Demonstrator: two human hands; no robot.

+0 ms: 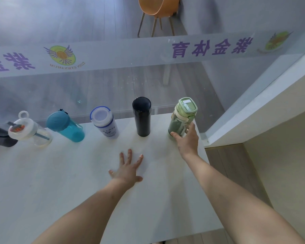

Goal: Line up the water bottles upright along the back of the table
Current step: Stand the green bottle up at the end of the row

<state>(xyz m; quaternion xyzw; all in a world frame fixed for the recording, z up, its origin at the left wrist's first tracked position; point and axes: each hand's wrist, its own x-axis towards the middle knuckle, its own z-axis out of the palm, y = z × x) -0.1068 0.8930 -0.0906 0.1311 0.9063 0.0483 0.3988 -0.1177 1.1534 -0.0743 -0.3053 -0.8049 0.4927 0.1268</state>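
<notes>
Bottles stand along the far edge of the table. At the right end, my right hand grips the green bottle low down; my left hand lies flat, fingers spread, holding nothing, near the black flask.

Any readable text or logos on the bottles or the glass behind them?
"紫金体育", mirrored: frosted band on the glass.
"ZIJIN GYMNASIUM", mirrored: under the winged emblem.
White bottle: dark print, too small to read.
Other bottles: no text visible.
</notes>
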